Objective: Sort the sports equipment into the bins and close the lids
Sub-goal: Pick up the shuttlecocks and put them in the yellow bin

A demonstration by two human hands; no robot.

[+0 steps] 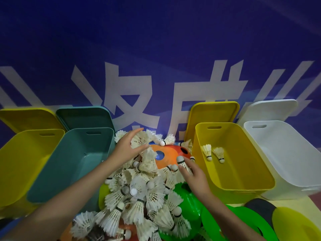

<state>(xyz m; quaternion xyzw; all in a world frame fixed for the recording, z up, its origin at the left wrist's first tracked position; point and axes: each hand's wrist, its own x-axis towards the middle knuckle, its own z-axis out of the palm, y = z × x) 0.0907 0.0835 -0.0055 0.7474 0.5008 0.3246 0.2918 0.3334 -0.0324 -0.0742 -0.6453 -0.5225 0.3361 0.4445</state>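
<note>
Centrally, a shuttlecock pile lies between the open bins. The left hand curls loosely over feathered shuttlecocks, seemingly gripping some; the right hand pinches one shuttlecock beside the yellow bin holding two.

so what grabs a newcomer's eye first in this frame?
The heap of white shuttlecocks in the centre, over orange and green discs. Both hands are in it: left hand open, right hand pinching one. Open bins flank it; only the yellow bin holds two shuttlecocks.
</note>
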